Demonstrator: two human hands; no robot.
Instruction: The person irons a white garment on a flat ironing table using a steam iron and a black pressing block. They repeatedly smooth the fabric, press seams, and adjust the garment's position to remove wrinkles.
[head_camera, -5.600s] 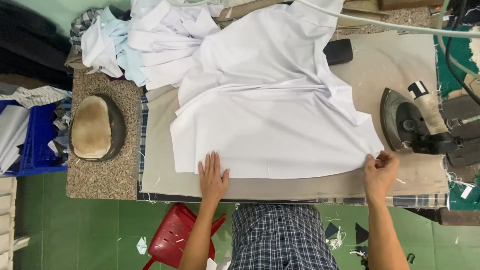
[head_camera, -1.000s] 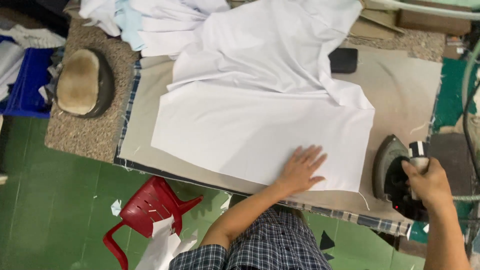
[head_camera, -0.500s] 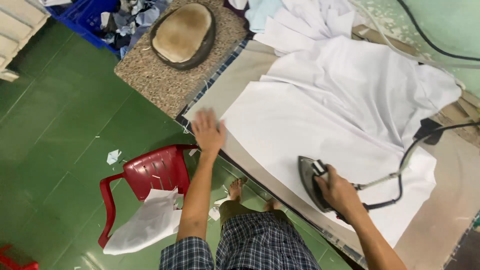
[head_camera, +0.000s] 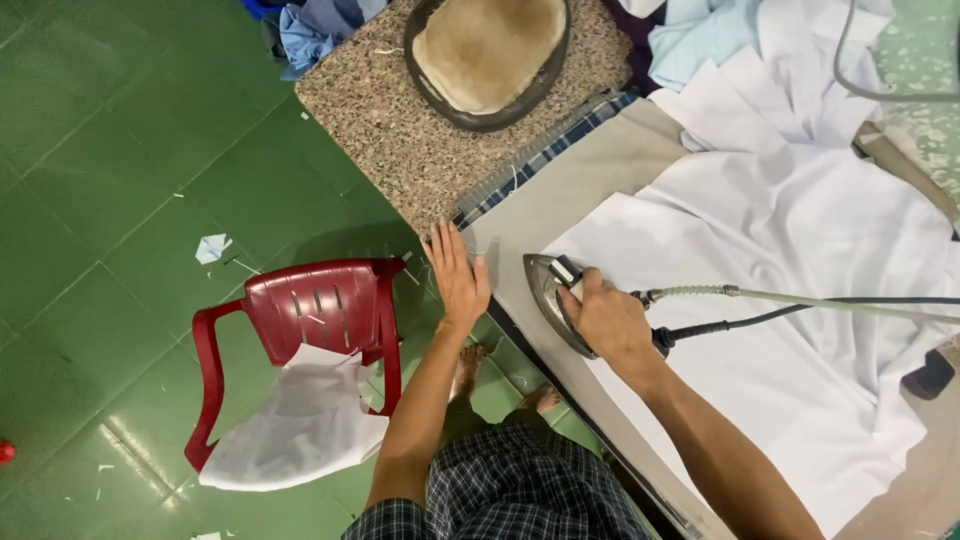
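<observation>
A shiny grey metal iron (head_camera: 548, 300) sits flat on the near corner of the big white cloth (head_camera: 800, 300).

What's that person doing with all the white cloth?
The person is ironing. The right hand grips the iron, which sits at the edge of a white cloth spread on the padded table. The left hand lies flat on the table's corner, beside the cloth. A red chair with another white piece on it stands on the green floor nearby.
</observation>
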